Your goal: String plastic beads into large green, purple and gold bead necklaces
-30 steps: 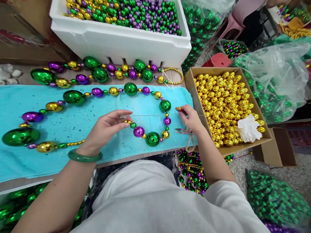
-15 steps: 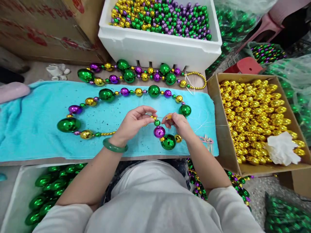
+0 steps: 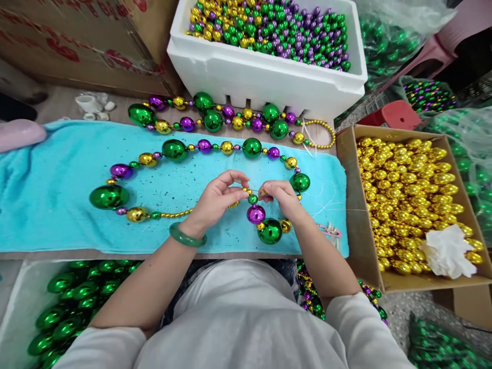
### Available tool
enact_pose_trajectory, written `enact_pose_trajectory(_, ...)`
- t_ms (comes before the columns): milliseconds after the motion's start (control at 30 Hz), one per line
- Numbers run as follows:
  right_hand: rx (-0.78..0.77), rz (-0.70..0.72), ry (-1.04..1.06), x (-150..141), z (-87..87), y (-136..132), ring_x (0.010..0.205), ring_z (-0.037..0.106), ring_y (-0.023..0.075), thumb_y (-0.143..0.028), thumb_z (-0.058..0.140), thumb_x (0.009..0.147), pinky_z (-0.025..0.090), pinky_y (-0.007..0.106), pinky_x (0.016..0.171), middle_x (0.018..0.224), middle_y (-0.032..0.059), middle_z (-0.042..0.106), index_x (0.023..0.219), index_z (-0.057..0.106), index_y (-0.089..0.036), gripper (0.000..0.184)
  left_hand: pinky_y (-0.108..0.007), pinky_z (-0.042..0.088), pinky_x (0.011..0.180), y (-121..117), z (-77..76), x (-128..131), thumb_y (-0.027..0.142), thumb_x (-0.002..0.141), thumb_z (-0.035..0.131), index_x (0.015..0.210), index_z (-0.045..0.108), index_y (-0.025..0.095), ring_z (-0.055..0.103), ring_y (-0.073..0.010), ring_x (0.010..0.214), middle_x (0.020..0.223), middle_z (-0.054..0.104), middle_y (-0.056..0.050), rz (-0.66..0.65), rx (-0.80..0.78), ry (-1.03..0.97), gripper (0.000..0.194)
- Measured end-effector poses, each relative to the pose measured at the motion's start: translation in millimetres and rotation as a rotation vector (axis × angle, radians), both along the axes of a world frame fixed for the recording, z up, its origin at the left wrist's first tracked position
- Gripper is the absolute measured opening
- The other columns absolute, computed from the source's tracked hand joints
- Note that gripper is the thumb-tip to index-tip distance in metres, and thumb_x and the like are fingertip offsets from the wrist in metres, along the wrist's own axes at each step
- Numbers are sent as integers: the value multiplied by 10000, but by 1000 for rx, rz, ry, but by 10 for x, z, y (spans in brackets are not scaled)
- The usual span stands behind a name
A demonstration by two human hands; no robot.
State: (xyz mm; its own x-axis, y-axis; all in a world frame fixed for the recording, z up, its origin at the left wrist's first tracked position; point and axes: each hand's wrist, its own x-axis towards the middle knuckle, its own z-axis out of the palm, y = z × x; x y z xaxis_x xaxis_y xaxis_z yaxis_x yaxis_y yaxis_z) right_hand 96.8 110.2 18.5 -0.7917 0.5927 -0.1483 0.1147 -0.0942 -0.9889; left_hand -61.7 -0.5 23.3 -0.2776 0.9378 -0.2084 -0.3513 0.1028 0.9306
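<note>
A bead necklace (image 3: pixel 251 148) of green, purple and gold balls lies in a long loop on a turquoise towel (image 3: pixel 215 179). My left hand (image 3: pixel 221 200) pinches its small gold beads, just above a green bead (image 3: pixel 252 200). Close beside it, my right hand (image 3: pixel 284 197) has thumb and forefinger pressed together on a thin thread that runs between the hands. A small yellow-orange thing shows at the right fingertips, too small to name. From the left hand hang a purple bead (image 3: pixel 255 214) and a big green bead (image 3: pixel 269 231). My right hand hides part of the loop.
A finished-looking bead strand (image 3: pixel 212 121) lies behind the towel, before a white foam box (image 3: pixel 265 72) of small beads. At right stands a carton (image 3: pixel 423 282) of gold beads with crumpled white paper (image 3: pixel 449 251). Small pink-handled snippers (image 3: pixel 328 230) lie near the towel's right edge.
My right hand has come in from the right to meet my left at the gold beads. The view has shifted left. Over the last half second the hands have barely moved.
</note>
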Motion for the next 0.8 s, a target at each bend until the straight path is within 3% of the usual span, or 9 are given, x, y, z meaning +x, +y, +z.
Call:
enact_pose_trajectory(200, 74, 5, -8, -18, -30, 36, 575, 479, 121, -487, 529, 851, 377, 271, 574, 574, 14, 552, 631, 637, -152, 415, -217, 476, 626, 8, 19, 8, 224, 676, 781, 934, 647, 194, 579, -107, 736, 879, 633, -9, 3, -4, 6, 292)
enact_pose_trajectory(800, 67, 65, 14, -60, -61, 52, 582, 476, 121, -478, 543, 829, 380, 271, 590, 572, 11, 547, 598, 607, -156, 402, -216, 482, 674, 8, 11, 23, 234, 678, 792, 941, 639, 197, 590, -102, 750, 878, 624, 2, -27, -3, -30, 306)
